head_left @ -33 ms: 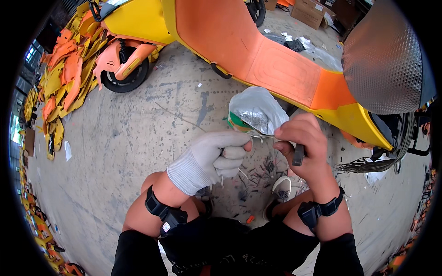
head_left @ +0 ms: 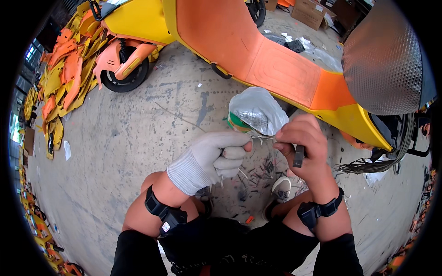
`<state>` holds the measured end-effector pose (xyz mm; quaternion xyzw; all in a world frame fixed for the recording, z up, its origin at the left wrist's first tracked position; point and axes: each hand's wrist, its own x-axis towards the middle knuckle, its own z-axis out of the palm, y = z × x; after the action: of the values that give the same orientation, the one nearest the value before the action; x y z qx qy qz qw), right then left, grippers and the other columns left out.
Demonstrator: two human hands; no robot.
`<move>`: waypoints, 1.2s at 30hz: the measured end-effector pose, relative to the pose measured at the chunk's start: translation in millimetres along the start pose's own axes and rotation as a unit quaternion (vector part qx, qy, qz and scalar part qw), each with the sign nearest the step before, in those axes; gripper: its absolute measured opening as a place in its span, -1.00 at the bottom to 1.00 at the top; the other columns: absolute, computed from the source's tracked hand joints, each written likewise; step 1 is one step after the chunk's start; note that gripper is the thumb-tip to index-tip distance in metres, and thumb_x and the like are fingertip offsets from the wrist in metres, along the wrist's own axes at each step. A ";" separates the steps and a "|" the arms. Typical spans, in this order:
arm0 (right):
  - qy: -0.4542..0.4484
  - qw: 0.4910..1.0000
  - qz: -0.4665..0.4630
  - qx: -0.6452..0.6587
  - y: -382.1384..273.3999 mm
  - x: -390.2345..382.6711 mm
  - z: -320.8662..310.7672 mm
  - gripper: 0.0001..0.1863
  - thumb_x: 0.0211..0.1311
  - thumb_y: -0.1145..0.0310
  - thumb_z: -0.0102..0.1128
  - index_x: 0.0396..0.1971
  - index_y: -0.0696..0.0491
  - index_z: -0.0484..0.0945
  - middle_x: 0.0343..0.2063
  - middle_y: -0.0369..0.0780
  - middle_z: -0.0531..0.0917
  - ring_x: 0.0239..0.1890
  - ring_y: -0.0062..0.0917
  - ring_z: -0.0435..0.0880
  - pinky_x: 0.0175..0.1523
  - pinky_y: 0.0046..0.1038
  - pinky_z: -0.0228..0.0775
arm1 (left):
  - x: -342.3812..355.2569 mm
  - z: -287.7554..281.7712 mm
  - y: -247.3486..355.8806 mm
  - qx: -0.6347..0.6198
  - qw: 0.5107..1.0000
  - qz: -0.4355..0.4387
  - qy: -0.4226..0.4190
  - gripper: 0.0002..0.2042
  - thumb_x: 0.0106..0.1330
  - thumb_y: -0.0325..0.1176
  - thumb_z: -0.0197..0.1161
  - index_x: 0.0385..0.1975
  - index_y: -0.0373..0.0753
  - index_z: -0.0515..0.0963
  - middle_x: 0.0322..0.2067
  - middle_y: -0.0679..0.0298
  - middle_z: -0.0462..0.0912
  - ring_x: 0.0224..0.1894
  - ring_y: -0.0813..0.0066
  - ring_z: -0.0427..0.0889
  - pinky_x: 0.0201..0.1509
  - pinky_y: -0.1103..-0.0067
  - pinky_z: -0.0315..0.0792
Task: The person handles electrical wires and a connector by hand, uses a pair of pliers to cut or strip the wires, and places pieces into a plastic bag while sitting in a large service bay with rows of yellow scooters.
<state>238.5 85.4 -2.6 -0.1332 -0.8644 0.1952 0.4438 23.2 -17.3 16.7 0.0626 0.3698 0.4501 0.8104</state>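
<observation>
My left hand (head_left: 214,154), in a pale knitted glove, is closed, its thumb and forefinger pinching thin whitish wires (head_left: 256,135). Loose wire ends also poke out below the gloved fingers. Facing it, my bare right hand (head_left: 305,142) is closed around a dark, bar-shaped tool (head_left: 299,156); only its blunt end shows, so its kind is unclear. The right thumb and forefinger meet at the other end of the wires. Just beyond both hands stands a green bucket (head_left: 237,122) lined with a whitish plastic bag (head_left: 262,103), with silvery scraps inside.
A yellow and orange scooter (head_left: 285,69) spans the far side. A bundle of grey wires (head_left: 368,164) hangs at its right end. Yellow and orange plastic panels (head_left: 69,69) are heaped at the left. Dark offcuts (head_left: 258,179) litter the concrete floor (head_left: 115,133) between my feet.
</observation>
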 end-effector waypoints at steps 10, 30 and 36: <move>0.005 1.000 0.006 -0.009 0.1 1.7 1.3 -0.61 -0.17 0.60 0.51 -0.24 0.02 0.68 -0.34 -0.28 0.67 -0.28 -0.36 0.57 -0.17 -0.38 0.43 | 2.2 -9.0 0.8 -0.008 0.998 -0.024 -0.055 -0.74 0.53 -0.31 -0.02 -0.38 -0.28 0.49 -0.74 0.62 0.06 -0.78 0.76 -0.02 -0.67 0.65 -0.09; 0.016 0.978 0.199 0.065 -4.2 -3.0 6.5 -0.85 0.16 0.42 0.41 -0.42 0.10 0.58 -0.54 -0.30 0.59 -0.43 -0.54 0.50 -0.26 -0.47 0.39 | 5.4 -6.3 -4.2 0.526 0.803 0.276 0.053 -0.84 0.37 -0.37 0.15 -0.35 -0.30 0.61 -0.68 0.45 0.40 -0.68 0.51 0.41 -0.58 0.59 0.30; -0.094 0.847 0.486 0.194 -12.7 -9.6 8.8 -0.69 0.41 0.22 0.20 -0.47 0.14 0.51 -0.62 -0.38 0.50 -0.53 -0.68 0.40 -0.40 -0.53 0.30 | 1.2 -7.7 -6.2 0.734 0.447 0.507 0.060 -0.89 0.19 -0.40 0.23 -0.31 -0.19 0.61 -0.58 0.28 0.51 -0.50 0.23 0.61 -0.45 0.39 0.48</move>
<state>236.1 68.3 -8.3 -0.4283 -0.6711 0.5616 0.2255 22.8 -21.8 7.9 0.7836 0.5130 0.3444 0.0652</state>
